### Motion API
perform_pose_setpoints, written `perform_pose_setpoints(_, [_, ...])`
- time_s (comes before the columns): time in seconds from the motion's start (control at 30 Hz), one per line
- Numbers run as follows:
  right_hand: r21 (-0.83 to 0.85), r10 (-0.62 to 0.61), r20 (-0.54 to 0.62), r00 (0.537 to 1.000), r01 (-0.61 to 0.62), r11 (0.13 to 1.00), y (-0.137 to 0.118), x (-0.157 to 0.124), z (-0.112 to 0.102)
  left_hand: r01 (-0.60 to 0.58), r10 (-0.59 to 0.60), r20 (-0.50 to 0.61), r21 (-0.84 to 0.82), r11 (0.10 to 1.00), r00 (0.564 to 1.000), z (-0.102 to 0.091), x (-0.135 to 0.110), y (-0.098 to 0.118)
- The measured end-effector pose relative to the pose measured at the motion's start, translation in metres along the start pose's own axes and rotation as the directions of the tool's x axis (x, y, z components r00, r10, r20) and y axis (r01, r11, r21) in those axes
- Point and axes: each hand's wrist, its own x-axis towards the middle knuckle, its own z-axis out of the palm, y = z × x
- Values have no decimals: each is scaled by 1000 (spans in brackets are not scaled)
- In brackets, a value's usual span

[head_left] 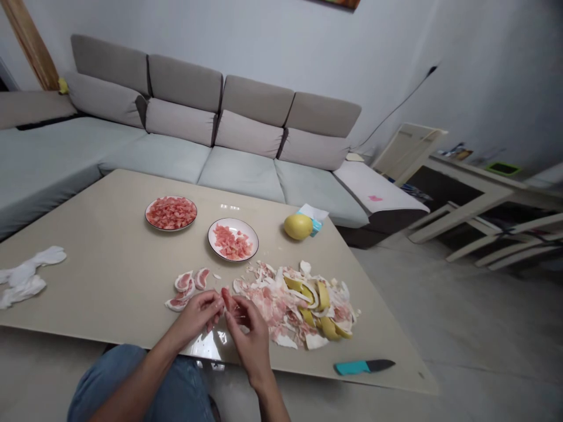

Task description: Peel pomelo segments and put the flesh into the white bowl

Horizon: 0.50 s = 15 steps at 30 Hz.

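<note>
My left hand (200,313) and my right hand (246,334) meet over the near edge of the beige table (109,281). Together they pinch a pink pomelo segment (227,300) between their fingertips. Just left of the hands lie a few unpeeled pomelo segments (188,288). To the right spreads a heap of white pith and yellow peel (303,305). Farther back stand a white plate with some pink flesh (233,239) and a fuller plate of flesh (171,213).
A whole yellow pomelo (298,226) sits by a tissue pack (313,220) at the far right of the table. A teal-handled knife (364,367) lies near the front right corner. Crumpled white tissues (26,275) lie at the left. A grey sofa (197,140) runs behind.
</note>
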Motion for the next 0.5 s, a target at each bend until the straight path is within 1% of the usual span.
perform_pose_setpoints(0.07, [42, 63, 0, 998, -63, 997, -1, 1, 0, -35, 35, 8, 24, 999, 999, 0, 0, 3])
perform_pose_setpoints(0.17, [87, 110, 14, 994, -110, 990, -1, 2, -1, -156, 155, 16, 109, 982, 988, 2, -1, 8])
perform_pose_setpoints(0.27, [185, 190, 29, 981, -192, 964, 0, 4, -2, -252, 249, 39, 160, 954, 968, 3, -2, 10])
perform_pose_setpoints(0.37, [346, 275, 87, 958, -288, 893, 3, 7, -2, -268, 264, 56, 118, 956, 963, 4, -3, 11])
perform_pose_setpoints(0.43, [455, 309, 142, 940, -339, 823, 5, 9, -2, -257, 252, 73, 59, 965, 965, 4, -3, 11])
perform_pose_setpoints(0.5, [554, 329, 209, 921, -388, 736, 5, 11, -1, -232, 235, 106, -36, 972, 966, 5, -3, 10])
